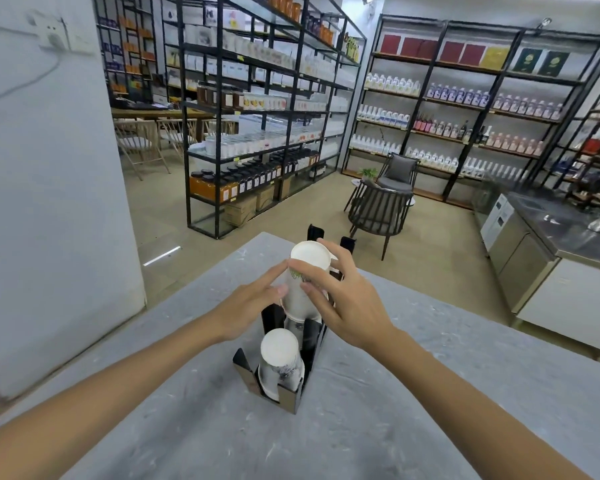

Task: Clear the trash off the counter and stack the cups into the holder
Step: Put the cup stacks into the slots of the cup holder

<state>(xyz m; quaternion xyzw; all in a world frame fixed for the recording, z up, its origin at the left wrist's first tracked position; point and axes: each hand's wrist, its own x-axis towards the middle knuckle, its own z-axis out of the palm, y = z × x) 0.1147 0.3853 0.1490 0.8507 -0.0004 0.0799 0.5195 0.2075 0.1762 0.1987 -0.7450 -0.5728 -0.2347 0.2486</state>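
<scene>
An upside-down white paper cup (303, 282) is gripped by the right hand (343, 299), fingers curled round its upper part and base rim. The cup's side is touched by the left hand (250, 306) with fingers straight. The cup is held over the middle slot of a black cup holder (291, 401), possibly already seated on something beneath. A second inverted cup (280, 362) stands in the near slot. The holder sits on a grey table (430, 393); stocked shelves (257, 109) are seen behind.

Black metal shelves (257, 109) stocked with bottles and jars; 2 dark chairs (381, 209); wooden chairs (142, 143).
</scene>
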